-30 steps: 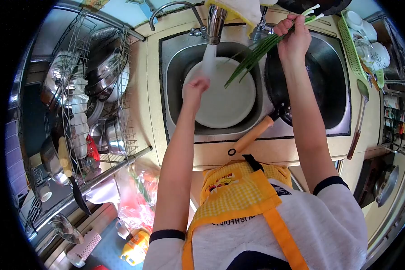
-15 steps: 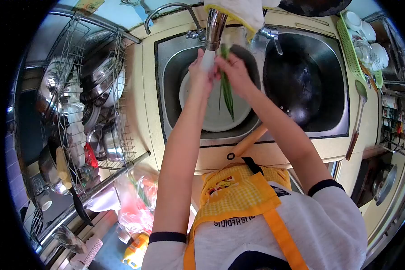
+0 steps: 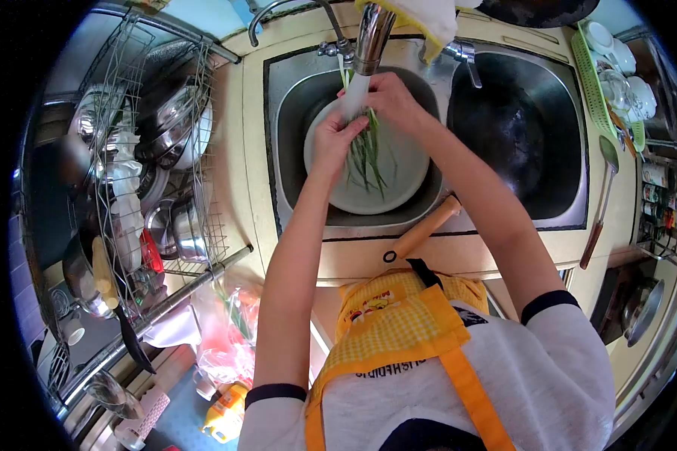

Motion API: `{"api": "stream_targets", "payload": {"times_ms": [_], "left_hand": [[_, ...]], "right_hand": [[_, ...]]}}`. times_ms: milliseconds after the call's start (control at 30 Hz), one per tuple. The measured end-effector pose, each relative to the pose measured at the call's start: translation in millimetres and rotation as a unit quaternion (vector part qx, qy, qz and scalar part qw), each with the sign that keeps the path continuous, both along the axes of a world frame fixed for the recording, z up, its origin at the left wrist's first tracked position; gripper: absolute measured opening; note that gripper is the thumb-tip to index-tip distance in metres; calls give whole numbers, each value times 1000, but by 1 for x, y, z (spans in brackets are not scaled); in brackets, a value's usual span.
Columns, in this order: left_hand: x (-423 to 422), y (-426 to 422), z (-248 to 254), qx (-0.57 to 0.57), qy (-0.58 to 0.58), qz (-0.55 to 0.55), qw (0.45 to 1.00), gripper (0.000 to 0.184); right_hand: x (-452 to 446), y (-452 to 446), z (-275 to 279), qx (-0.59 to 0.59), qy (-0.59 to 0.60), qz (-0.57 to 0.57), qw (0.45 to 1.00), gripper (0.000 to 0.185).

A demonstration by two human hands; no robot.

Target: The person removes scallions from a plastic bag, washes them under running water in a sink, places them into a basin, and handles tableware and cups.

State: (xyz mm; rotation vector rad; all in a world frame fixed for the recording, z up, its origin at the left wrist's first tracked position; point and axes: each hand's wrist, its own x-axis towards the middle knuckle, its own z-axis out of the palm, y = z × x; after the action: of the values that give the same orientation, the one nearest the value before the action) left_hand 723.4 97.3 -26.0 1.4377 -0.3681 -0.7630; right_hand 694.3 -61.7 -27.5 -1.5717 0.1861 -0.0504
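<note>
Both hands are over the left sink basin (image 3: pixel 289 124), under the running faucet (image 3: pixel 374 37). My left hand (image 3: pixel 337 143) is closed round a bunch of green onions (image 3: pixel 367 158); the leaves hang down toward me and the pale ends point up toward the faucet. My right hand (image 3: pixel 393 104) has its fingers bent on the same bunch from the right side, in the stream of water. Below them sits a large pale bowl (image 3: pixel 410 184), with some leaf tips hanging over it. Water and fingers partly hide the middle of the stalks.
A wok (image 3: pixel 496 128) lies in the right basin. A wooden-handled tool (image 3: pixel 425 229) rests across the sink's front edge. At right are a spatula (image 3: pixel 600 199) and a green dish basket (image 3: pixel 593 86). A wire dish rack (image 3: pixel 203 180) with pots stands at left.
The green onions have turned and spread under the water, with pale ends now showing above. My left hand has moved lower, and my right hand has shifted slightly up beside the stream.
</note>
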Motion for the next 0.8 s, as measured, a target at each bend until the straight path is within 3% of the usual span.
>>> {"api": "stream_targets", "payload": {"times_ms": [33,233,333,467,533,600,700,800], "left_hand": [[6,3,-2,52,-45,-31,997,21],[12,6,18,-14,79,-82,993,20],[14,1,14,-71,107,-79,989,20],[12,-11,12,-32,151,-2,988,23],[12,-12,13,29,141,4,990,33],[12,-10,10,35,139,6,990,22],[6,-9,13,-49,189,32,980,18],[9,-6,9,-89,224,31,970,21]], "right_hand": [[3,-4,0,1,-7,15,1000,21],[6,-13,7,-20,-33,13,999,19],[8,-11,8,-45,-14,-12,999,20],[6,7,13,-84,-42,-35,995,26],[8,10,5,-237,-105,-78,963,26],[3,13,-4,-407,-166,-134,888,24],[1,7,-14,-123,-135,-20,983,23],[-9,4,-11,-106,-82,-13,991,22]]}}
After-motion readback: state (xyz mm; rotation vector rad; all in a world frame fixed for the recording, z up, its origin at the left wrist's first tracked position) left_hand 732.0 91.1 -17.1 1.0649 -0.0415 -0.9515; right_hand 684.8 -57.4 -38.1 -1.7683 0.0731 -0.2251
